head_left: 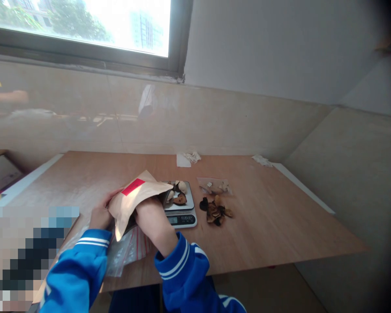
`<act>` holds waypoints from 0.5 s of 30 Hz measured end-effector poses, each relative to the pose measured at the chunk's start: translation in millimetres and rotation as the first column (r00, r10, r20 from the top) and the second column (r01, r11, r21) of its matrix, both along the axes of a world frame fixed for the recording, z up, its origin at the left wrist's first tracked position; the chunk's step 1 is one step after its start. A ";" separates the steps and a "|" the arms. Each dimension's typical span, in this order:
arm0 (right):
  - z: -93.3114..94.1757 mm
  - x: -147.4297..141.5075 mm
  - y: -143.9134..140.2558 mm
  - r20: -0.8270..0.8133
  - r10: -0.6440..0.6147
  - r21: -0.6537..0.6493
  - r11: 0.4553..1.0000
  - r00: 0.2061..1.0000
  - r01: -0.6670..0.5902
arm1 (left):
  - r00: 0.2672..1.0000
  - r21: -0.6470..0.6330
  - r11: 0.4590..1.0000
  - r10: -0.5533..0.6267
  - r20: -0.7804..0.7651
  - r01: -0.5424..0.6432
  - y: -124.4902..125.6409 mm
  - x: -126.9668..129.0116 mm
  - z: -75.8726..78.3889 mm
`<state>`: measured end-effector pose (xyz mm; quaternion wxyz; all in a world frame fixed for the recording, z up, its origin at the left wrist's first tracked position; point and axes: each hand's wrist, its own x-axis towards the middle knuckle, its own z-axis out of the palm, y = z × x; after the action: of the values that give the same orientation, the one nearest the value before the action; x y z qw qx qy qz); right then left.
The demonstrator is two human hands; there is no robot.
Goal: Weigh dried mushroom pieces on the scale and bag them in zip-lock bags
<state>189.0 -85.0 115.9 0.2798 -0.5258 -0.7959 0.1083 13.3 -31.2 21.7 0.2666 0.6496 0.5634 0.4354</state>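
Note:
My left hand (101,212) grips the left side of a brown paper bag (124,203) with a red label. The bag lies tilted, its mouth towards me. Inside it is my right hand (151,217), in past the wrist, so its fingers are hidden. Just right of the bag stands a white digital kitchen scale (189,201) with dark and pale dried pieces (180,198) on its plate; the bag covers part of it. Beside the scale lies a loose heap of brown dried slices (217,211). Behind that heap is a clear zip bag (214,186) with a few pieces inside.
Several clear zip bags (125,252) with red seal lines lie under my forearms on the wooden table (280,217). White paper and a crumpled tissue (192,157) rest at the back edge, another tissue (261,161) at the back right. A tiled wall (215,117) borders the table.

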 end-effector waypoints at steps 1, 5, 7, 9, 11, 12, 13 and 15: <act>6.4 6.4 -8.0 0.045 -0.002 -0.049 0.999 0.999 0.005 | 1.000 -0.001 1.000 -0.001 0.006 0.001 -0.3 0.3 0.3; 27.1 29.8 -30.0 0.015 0.045 -0.078 0.996 0.999 -0.044 | 1.000 -0.021 1.000 0.014 0.006 -0.013 -2.4 2.7 3.3; 31.8 39.5 -34.4 -0.113 0.087 -0.043 0.995 0.990 -0.093 | 1.000 -0.014 1.000 0.020 -0.016 -0.020 -3.2 3.2 4.3; 31.6 47.7 -36.1 -0.244 0.103 -0.018 0.994 0.964 -0.111 | 0.999 0.004 1.000 0.016 -0.052 -0.016 -3.3 2.9 4.4; 27.5 53.9 -36.2 -0.362 0.080 -0.001 0.996 0.929 -0.087 | 0.997 0.019 1.000 0.008 -0.079 -0.007 -3.0 2.1 3.7; 24.8 56.0 -36.0 -0.418 0.063 0.006 0.998 0.906 -0.066 | 0.996 0.022 1.000 0.004 -0.087 -0.002 -2.7 1.7 3.4; 22.1 57.6 -35.8 -0.473 0.045 0.009 0.999 0.880 -0.047 | 0.996 0.025 1.000 0.001 -0.093 0.001 -2.6 1.5 3.3; 18.3 59.3 -35.9 -0.582 0.024 0.002 1.000 0.813 -0.028 | 0.995 0.027 1.000 0.001 -0.103 0.002 -2.4 1.1 3.7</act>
<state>248.3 -120.9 134.2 0.5063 -0.4576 -0.6792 0.2702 14.4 -33.7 25.4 0.2285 0.6748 0.5705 0.4085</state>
